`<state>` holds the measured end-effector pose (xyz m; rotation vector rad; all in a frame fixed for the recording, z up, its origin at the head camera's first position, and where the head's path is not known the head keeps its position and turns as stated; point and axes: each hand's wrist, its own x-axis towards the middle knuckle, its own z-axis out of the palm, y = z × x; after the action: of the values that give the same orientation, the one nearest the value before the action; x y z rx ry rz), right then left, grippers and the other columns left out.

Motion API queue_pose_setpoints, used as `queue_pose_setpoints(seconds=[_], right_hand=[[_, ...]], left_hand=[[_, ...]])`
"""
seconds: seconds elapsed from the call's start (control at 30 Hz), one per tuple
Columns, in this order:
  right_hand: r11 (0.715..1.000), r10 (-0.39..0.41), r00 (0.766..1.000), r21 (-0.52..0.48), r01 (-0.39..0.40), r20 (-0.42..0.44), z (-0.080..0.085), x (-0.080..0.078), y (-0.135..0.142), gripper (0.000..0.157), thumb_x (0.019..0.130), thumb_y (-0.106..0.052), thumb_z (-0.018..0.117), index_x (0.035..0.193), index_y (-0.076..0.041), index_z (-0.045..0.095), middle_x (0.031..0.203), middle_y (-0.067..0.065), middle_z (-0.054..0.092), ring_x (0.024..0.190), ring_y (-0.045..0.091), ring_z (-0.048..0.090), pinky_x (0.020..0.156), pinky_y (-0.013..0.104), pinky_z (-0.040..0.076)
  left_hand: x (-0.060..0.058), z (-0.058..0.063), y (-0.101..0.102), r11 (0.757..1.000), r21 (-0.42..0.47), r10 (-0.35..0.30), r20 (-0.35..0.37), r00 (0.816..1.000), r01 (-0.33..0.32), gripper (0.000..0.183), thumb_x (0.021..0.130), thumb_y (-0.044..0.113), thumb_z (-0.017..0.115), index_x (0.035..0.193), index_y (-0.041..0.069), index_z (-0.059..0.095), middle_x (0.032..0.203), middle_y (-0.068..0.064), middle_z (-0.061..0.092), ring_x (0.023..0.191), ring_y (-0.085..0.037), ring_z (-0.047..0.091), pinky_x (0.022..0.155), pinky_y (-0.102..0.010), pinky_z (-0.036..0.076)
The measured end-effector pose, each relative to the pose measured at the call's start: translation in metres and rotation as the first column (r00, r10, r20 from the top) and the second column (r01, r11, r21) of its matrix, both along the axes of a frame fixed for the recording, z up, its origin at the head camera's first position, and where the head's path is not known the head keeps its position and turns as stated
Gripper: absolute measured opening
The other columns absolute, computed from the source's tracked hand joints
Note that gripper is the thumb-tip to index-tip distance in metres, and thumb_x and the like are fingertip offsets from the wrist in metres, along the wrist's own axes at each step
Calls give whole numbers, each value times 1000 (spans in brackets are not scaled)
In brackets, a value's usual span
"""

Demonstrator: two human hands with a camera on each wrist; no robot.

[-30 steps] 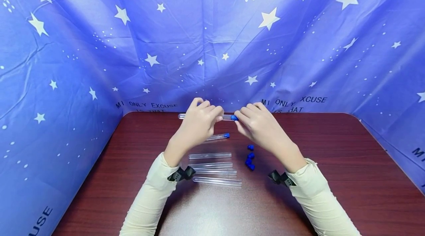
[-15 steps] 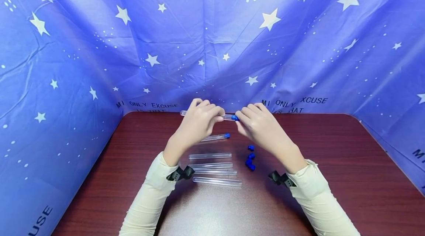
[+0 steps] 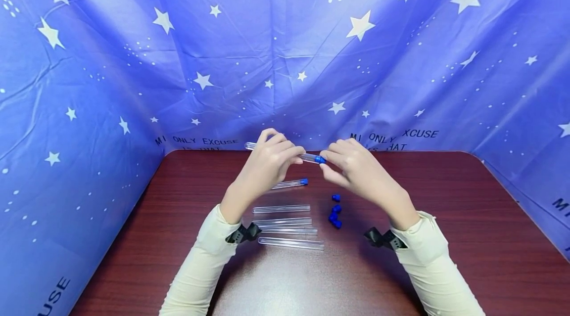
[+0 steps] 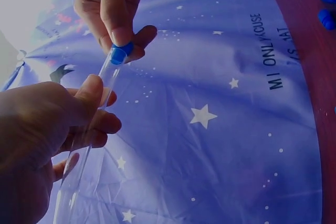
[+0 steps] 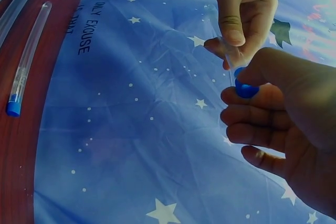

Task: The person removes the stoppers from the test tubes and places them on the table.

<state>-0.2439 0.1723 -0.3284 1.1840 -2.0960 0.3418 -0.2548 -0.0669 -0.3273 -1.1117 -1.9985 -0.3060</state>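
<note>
My left hand point(image 3: 272, 158) grips a clear test tube point(image 4: 73, 186) around its middle, above the far edge of the table. The tube slants, its rounded end up to the left. At its other end sits a blue cap point(image 3: 320, 159), which my right hand point(image 3: 356, 165) pinches between thumb and index finger. In the left wrist view the cap point(image 4: 119, 54) is seated in the tube's mouth. The right hand's other fingers point(image 5: 257, 129) are loosely bent away from the tube. Below the left hand a capped test tube point(image 3: 289, 184) lies on the table.
Several uncapped test tubes point(image 3: 291, 243) lie in a loose column on the dark red table point(image 3: 178, 256), nearer the body. Right of them is a small group of loose blue caps point(image 3: 336, 208). A blue star-printed curtain point(image 3: 276, 59) hangs behind and along the sides.
The tube has shifted slightly right and tilted more, its rounded end rising. My right hand has moved a little right, and its grip has loosened so more of the cap shows.
</note>
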Motion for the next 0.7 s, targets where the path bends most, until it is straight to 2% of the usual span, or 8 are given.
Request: queue_pose_setpoints(seconds=[0.13, 0.23, 0.3, 0.4, 0.47, 0.53, 0.6, 0.7], right_hand=[[1000, 21, 994, -23, -18, 105, 1, 0, 3, 9, 88, -12, 64, 88, -5, 69, 72, 0, 52, 69, 13, 44, 73, 35, 43], [998, 44, 973, -54, -33, 227, 1, 0, 5, 6, 88, -11, 66, 89, -9, 71, 72, -2, 53, 69, 10, 45, 69, 30, 42], [995, 75, 940, -91, -47, 334, 1, -1, 7, 6, 89, -9, 67, 88, -12, 72, 72, -5, 52, 68, 7, 45, 66, 27, 42], [987, 126, 860, -154, -56, 495, 2, -3, 10, 13, 91, -6, 68, 87, -17, 72, 73, -9, 51, 66, 4, 44, 59, 23, 39], [981, 148, 805, -187, -48, 575, 3, -3, 12, 15, 92, -5, 67, 87, -18, 72, 74, -10, 52, 66, 3, 44, 58, 22, 39], [980, 144, 769, -195, -25, 623, 4, -3, 13, 15, 93, -5, 66, 87, -18, 71, 75, -10, 54, 66, 4, 46, 57, 22, 40], [984, 109, 772, -177, 5, 627, 4, -2, 13, 13, 94, -7, 66, 89, -18, 71, 76, -9, 56, 68, 5, 48, 59, 22, 41], [992, 27, 817, -114, 47, 576, 6, 1, 11, 8, 95, -11, 65, 94, -16, 71, 79, -8, 57, 72, 8, 51, 63, 24, 43]], left_hand=[[1, 0, 1, 1000, -4, -3, -31, 1000, 3, 9, 93, 18, 73, 97, 12, 78, 84, 3, 75, 83, -17, 62, 96, -40, 46], [1, 0, 2, 1000, -4, -8, -47, 999, 8, 9, 93, 18, 73, 97, 12, 78, 84, 3, 75, 84, -17, 62, 97, -40, 46], [2, 0, 2, 1000, -5, -9, -58, 998, 9, 9, 94, 18, 73, 97, 12, 78, 85, 4, 75, 84, -17, 62, 97, -39, 46], [2, 0, 3, 1000, -2, -14, -73, 997, 14, 9, 93, 18, 73, 96, 12, 78, 84, 3, 76, 84, -17, 63, 96, -39, 46], [3, 0, 3, 1000, -1, -15, -79, 997, 15, 9, 93, 19, 73, 96, 12, 78, 84, 3, 76, 84, -17, 63, 96, -39, 46], [3, 0, 4, 1000, -6, -8, -85, 996, 8, 10, 93, 20, 73, 96, 12, 78, 84, 4, 75, 84, -17, 63, 96, -39, 46], [4, 0, 4, 1000, -16, 2, -84, 996, -3, 11, 94, 22, 73, 98, 12, 78, 83, 4, 75, 84, -17, 62, 96, -40, 46], [4, 0, 3, 999, -32, 17, -70, 997, -19, 13, 95, 24, 72, 100, 13, 77, 83, 4, 73, 83, -17, 62, 97, -42, 45]])
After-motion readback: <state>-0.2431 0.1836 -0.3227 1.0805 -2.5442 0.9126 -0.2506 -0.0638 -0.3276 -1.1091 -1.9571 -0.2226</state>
